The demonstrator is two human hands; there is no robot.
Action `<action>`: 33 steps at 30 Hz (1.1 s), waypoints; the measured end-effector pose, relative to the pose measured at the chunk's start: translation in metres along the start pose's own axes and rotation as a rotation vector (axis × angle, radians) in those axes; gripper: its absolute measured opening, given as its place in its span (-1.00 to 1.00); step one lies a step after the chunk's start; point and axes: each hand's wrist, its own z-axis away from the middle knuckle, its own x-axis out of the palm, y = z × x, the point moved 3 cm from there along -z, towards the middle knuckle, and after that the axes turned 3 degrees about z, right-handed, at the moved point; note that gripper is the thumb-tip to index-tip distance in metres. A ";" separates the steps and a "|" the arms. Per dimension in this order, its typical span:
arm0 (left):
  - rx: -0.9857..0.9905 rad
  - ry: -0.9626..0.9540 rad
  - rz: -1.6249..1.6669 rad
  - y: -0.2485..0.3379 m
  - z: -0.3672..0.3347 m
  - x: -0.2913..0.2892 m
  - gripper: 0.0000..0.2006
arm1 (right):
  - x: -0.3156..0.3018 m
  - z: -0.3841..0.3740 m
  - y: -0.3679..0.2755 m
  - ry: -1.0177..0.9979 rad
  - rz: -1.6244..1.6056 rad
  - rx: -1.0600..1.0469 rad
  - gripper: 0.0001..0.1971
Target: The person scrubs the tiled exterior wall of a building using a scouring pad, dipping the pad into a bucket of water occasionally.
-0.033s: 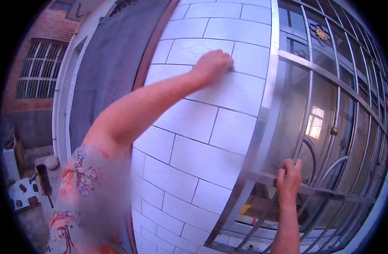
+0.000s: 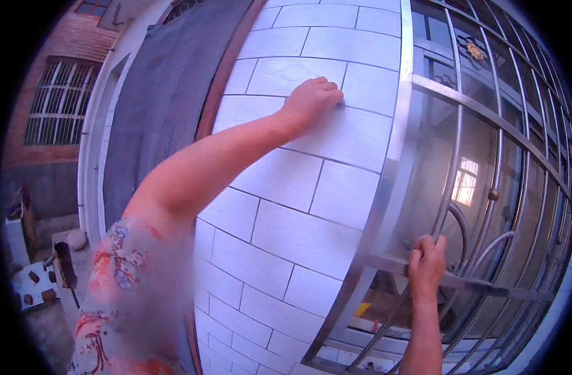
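Observation:
My left hand [image 2: 314, 103] is raised against the white tiled wall [image 2: 286, 222], its fingers curled tightly. A small dark bit shows under the fingertips, close to a grout line, but I cannot make out what it is. On the right, my right hand [image 2: 427, 259] is closed round a bar of the metal window grille [image 2: 492, 284], just by its lower crossbar. Behind the bars is a glass window [image 2: 423, 181] with a bright reflection in it. My left sleeve [image 2: 120, 262] has a floral print.
A dark fabric curtain [image 2: 158, 112] hangs left of the tiles, beside a reddish-brown door frame [image 2: 208, 115]. Farther left stand a brick building [image 2: 89, 40] with a barred window [image 2: 61, 103] and a white board [image 2: 31, 281] holding several dark lumps. Curved bars stick out of the grille.
My left hand has shifted very slightly downward against the tiles, its knuckles turned a little. My right hand stays on the same bar.

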 end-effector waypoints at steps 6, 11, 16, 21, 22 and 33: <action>-0.183 0.114 -0.102 -0.033 -0.034 0.002 -0.95 | -0.003 -0.001 -0.005 -0.011 0.007 -0.014 -0.90; -0.208 0.053 -0.118 -0.034 -0.026 0.000 -0.91 | 0.000 -0.002 -0.006 -0.022 0.023 -0.048 -0.90; -0.061 -0.007 0.008 -0.005 0.010 -0.005 -0.96 | -0.003 0.000 0.002 -0.022 0.006 -0.005 -0.90; -0.148 0.037 -0.064 -0.025 -0.001 -0.007 -0.95 | 0.000 -0.001 -0.002 0.005 0.027 -0.045 -0.90; -0.218 -0.002 -0.128 -0.035 -0.013 -0.008 -0.96 | 0.000 -0.002 -0.003 -0.009 0.036 -0.037 -0.91; 0.063 0.023 -0.061 -0.011 -0.026 0.002 -0.97 | 0.000 0.001 0.001 -0.005 0.023 -0.008 -0.90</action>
